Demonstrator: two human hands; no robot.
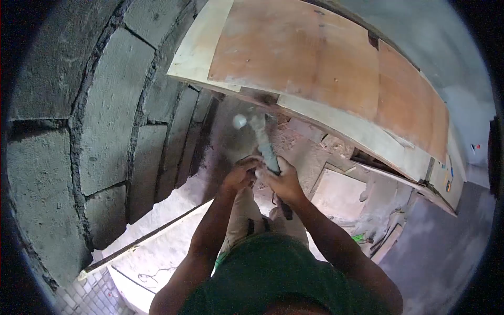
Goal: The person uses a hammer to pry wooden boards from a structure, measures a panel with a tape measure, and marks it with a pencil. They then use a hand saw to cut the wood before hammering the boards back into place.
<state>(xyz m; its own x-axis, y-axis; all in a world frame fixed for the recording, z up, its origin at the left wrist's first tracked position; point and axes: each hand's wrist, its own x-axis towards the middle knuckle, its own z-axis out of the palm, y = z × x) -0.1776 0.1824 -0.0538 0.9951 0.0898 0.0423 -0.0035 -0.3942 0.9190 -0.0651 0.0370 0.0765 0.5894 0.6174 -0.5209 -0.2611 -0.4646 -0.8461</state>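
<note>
In front of my body, my right hand (281,181) is wrapped round the lower end of a pale grey-green handle. It looks like a hammer (268,152), pointing away from me; its far end is dim and blurred, with a bright white spot at its left. My left hand (244,172) is close beside it, fingers bent and drawn together near the right hand's fingers. Whatever those fingers pinch is too small or hidden to make out. Both hands are below the near edge of a raised wooden panel (294,47).
A wall of grey blocks (115,110) rises at the left. Below it lies a long wooden strip (152,239) beside a pale board. Dusty rubble (336,144) is under the panel. At the right are a plywood sheet (338,194), wood scraps (386,244) and a grey surface (446,236).
</note>
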